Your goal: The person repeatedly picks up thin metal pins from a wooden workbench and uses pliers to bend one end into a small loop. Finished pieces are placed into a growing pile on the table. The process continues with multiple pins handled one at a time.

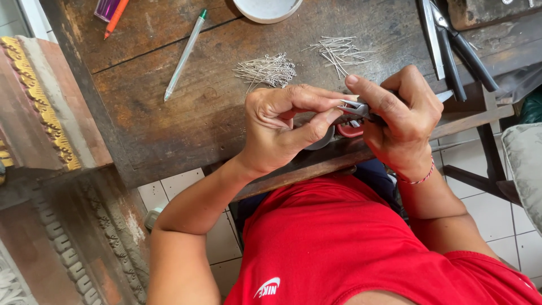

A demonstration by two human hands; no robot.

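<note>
At the near edge of the wooden surface [169, 124], the right hand [403, 116] is closing its grip on small pliers [355, 107] while the left hand [285, 127] is pinching something tiny (too small to identify) at their tips. Just beyond both grips, two piles of pins [265, 69] [339, 51] are lying, seemingly sorted; open room is lying left.

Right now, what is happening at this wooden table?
A person in a red shirt works at the edge of a worn wooden table. The right hand grips small pliers, whose tips meet the left hand, pinching something too small to tell. Two heaps of metal pins lie behind, with a pen to the side.
</note>
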